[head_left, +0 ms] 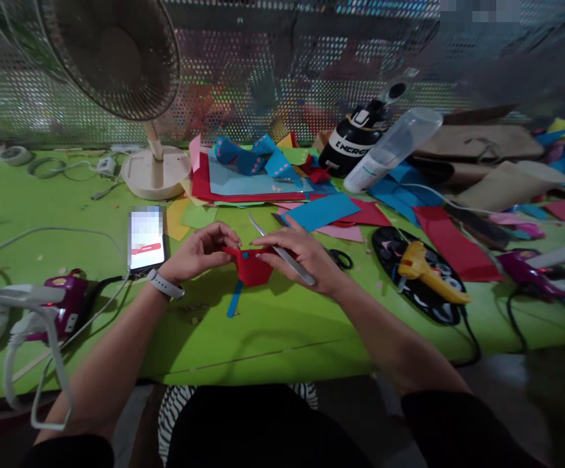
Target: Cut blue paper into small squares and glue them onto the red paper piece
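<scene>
A small folded piece of red paper (254,272) hangs between my hands, with a bit of blue at its upper edge. My left hand (207,250) pinches its left corner. At the right side, my right hand (311,259) grips the paper with thumb and fingertips. Curved metal tweezers (292,261) lie across that same hand, held among its fingers with the tips pointing up and left. Just below the red paper, a narrow blue strip (234,300) rests on the green table (282,354). The fingertips partly hide the paper's upper corners.
Black scissor handles (343,259) show right of my right hand. A yellow glue gun (426,273) rests on a black tray (384,244). Left are a phone (146,239) and purple power strip (70,299); behind stand a fan (153,172), coloured papers (326,211) and a bottle (389,149).
</scene>
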{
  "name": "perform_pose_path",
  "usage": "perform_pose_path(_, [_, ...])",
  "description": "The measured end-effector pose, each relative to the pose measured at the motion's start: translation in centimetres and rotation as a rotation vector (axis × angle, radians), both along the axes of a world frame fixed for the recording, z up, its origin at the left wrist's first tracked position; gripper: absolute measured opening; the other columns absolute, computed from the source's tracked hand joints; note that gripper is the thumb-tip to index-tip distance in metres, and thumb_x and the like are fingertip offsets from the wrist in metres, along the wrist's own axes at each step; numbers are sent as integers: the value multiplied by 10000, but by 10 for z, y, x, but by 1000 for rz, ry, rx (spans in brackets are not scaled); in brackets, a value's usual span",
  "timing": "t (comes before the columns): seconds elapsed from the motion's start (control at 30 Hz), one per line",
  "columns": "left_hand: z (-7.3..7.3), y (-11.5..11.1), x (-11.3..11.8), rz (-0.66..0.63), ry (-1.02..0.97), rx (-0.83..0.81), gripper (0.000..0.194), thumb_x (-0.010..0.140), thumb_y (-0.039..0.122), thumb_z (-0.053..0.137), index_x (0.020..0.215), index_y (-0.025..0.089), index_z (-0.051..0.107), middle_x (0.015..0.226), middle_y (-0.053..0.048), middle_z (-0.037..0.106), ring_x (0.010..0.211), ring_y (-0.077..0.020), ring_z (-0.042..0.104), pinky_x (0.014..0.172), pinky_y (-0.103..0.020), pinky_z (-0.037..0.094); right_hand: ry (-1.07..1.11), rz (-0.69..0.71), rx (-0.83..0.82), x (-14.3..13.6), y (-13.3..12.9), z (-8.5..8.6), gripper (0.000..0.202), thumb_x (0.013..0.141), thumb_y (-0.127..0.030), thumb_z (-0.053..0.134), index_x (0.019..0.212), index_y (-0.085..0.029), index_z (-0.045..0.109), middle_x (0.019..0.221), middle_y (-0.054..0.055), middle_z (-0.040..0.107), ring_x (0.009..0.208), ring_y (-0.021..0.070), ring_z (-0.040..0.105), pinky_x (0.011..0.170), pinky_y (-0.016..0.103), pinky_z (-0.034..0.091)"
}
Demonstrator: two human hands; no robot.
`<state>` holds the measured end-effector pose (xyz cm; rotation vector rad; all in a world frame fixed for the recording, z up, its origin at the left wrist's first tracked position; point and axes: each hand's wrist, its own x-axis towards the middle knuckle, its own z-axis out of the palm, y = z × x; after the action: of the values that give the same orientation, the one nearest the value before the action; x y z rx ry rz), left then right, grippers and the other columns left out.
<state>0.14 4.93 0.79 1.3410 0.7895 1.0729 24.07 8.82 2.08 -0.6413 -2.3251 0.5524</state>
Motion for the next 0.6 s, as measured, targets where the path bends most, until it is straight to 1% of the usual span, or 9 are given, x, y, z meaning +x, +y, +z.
perform_pose_path(0.1, [2,-1,0,15,75,25,276,730,168,761,970,165,623,907,-43,680,820,-130,657,760,-245,531,-8,16,-47,2,0,-1,200,901,-266,646,1099,-276,678,942,9,749,829,182,680,1092,571,344])
perform_pose_path(0.27, [4,-3,3,83,232,115,378,722,211,776,1054,169,601,871,-35,693,803,-137,655,779,-269,519,-18,8,-34,2,-2,-2,193,899,-254,651,1086,-284,690,932,5,749,824,182,678,1060,527,393])
perform_pose_path(0.6, [0,-1,4,85,290,179,385,765,243,746,1100,160,578,889,-43,682,827,-137,651,791,-279,515,-32,10,23,1,-3,-2,187,917,-239,614,1083,-277,692,958,19,753,824,185,671,1005,499,429])
